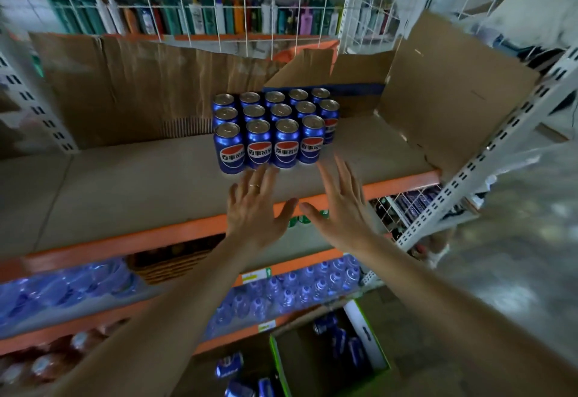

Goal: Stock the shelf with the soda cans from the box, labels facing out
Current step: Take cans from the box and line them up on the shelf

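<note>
Several blue soda cans (272, 127) stand upright in a tight block on the cardboard-lined shelf (125, 190), the front row showing red, white and blue labels. My left hand (255, 206) is spread flat just in front of the front row, a ring on one finger. My right hand (339, 199) is spread beside it, fingertips near the rightmost front can. Neither hand holds anything. Down on the floor, a green and white box (372, 340) has a few cans (339, 338) lying inside.
An empty opened cardboard box (438, 93) lies on the shelf right of the cans. Loose cans (230, 365) lie on the floor left of the box. Bottled water (300, 290) fills the lower shelves. A white upright post (488, 152) stands at right. Wire mesh with bottles is behind.
</note>
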